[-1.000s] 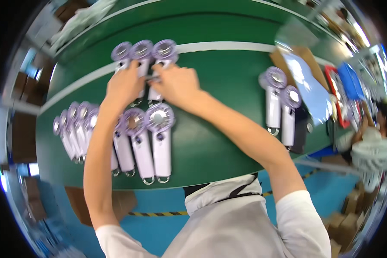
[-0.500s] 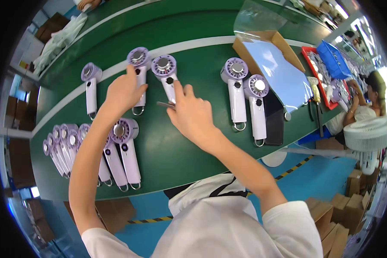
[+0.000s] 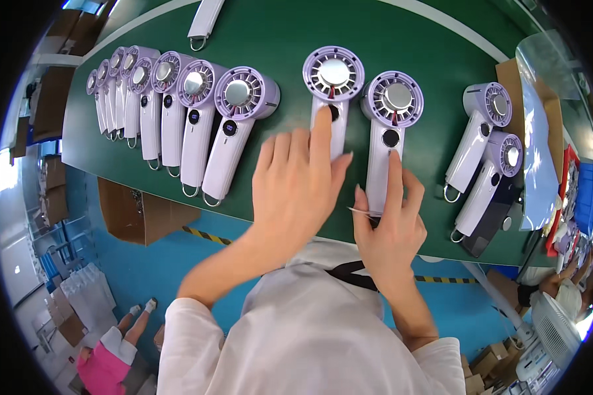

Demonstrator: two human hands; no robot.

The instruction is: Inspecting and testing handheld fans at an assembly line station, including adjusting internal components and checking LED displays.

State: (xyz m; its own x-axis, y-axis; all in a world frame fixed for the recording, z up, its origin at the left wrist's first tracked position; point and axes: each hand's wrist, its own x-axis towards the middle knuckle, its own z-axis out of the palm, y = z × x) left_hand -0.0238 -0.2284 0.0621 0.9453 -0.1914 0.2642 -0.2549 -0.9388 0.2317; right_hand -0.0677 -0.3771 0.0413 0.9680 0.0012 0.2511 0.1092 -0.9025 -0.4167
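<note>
lilac fans (image 3: pixel 333 99) under flat hands (image 3: pixel 296 191)

A row of lilac handheld fans (image 3: pixel 178 105) lies at the green worktop's (image 3: pixel 277 26) left; two more fans (image 3: pixel 484 151) sit right, beside clear plastic sheet (image 3: pixel 540 131).

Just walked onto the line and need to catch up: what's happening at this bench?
A person works over a green table lined with lilac handheld fans. The left hand presses a fingertip on the button of one fan. The right hand rests on the handle of the neighbouring fan, pinching a thin sliver.
</note>
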